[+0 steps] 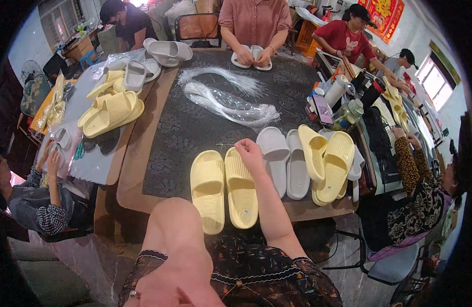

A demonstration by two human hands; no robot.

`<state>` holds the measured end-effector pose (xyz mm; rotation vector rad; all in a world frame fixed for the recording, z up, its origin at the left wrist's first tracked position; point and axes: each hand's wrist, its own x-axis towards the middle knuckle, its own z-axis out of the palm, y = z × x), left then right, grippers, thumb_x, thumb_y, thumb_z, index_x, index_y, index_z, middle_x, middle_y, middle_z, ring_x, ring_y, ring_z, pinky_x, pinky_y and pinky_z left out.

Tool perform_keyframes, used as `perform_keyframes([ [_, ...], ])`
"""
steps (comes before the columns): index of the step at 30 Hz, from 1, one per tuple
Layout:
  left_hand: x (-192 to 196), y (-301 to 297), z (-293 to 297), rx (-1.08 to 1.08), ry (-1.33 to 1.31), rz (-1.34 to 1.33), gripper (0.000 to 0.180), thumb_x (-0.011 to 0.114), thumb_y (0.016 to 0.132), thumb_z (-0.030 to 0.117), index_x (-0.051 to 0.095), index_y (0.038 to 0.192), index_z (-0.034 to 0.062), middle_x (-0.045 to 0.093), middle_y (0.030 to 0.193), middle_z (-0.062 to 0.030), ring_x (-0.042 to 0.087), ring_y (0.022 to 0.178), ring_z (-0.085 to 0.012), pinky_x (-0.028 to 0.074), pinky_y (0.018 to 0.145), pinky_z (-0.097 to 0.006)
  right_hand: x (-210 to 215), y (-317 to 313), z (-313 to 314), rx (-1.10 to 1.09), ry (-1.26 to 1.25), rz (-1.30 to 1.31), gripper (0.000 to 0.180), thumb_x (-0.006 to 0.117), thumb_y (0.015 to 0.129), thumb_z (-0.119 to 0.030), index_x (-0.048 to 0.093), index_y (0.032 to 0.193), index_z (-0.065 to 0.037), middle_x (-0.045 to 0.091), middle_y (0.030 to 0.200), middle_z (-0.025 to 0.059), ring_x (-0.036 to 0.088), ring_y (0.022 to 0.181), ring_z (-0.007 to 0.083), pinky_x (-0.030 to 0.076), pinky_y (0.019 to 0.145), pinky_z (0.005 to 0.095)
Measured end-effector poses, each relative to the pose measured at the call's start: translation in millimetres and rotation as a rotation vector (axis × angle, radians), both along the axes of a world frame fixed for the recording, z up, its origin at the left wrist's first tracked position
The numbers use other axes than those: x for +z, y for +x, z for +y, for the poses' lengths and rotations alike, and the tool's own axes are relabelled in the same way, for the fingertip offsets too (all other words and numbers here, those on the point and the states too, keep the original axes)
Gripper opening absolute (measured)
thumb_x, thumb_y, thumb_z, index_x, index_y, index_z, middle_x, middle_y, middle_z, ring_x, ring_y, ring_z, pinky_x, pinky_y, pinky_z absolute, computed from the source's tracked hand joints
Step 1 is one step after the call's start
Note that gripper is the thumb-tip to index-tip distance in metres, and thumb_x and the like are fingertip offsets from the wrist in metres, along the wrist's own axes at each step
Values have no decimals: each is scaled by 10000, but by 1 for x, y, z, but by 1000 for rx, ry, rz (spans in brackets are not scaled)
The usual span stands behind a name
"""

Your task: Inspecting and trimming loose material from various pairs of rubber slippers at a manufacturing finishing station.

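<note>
A pair of pale yellow slide slippers lies at the near edge of the table, a left slipper point(208, 192) and a right slipper point(241, 192), toes away from me. My right hand point(249, 155) is closed in a pinch at the toe of the right one. A faint, thin clear strand point(225, 145) shows beside its fingertips; what they pinch is too small to make out. My left arm is bent back, with my left hand point(169, 284) low and close to the camera, a ring on it. Its fingers are mostly cut off.
Grey slippers point(274, 158) and stacked yellow slippers point(334, 166) lie to the right. Bundles of clear plastic strands point(231, 105) lie mid-table. More yellow slippers point(110, 113) sit at left. Bottles point(351, 110) and a phone point(322, 109) stand at right. Several people work around the tables.
</note>
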<state>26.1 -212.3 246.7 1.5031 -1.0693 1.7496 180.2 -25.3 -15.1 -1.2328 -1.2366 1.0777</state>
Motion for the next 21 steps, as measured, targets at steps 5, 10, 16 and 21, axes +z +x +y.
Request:
perform_keyframes([
  [5,8,9,11,-134,284,-248,355,604,795,-41,532,1129,56,509,985,-70,489,884,-186,572,794,-349,2,-1,-1,-13,-17,-54,142,623,867,-165,612,850,-24,576,691,-32,486,619,34,403,567,203],
  [10,17,14,8,14,300,-413,307,583,803,-64,546,1087,46,496,1011,-65,498,877,-168,557,796,-339,-3,3,5,11,-9,1,134,624,863,-160,619,856,-27,590,695,-24,498,624,37,409,574,208],
  [16,14,7,2,7,174,-235,339,602,766,-99,545,1073,33,455,1062,-67,482,883,-164,553,813,-333,2,-2,0,-59,9,-119,161,632,847,-182,631,857,-21,607,692,-9,522,630,49,429,595,223],
  [21,9,5,-2,77,86,-126,357,599,767,-92,551,1083,69,450,1035,-67,470,858,-164,534,883,-339,0,2,0,-63,-23,-128,182,629,845,-204,633,862,-22,618,697,5,539,633,65,439,601,237],
])
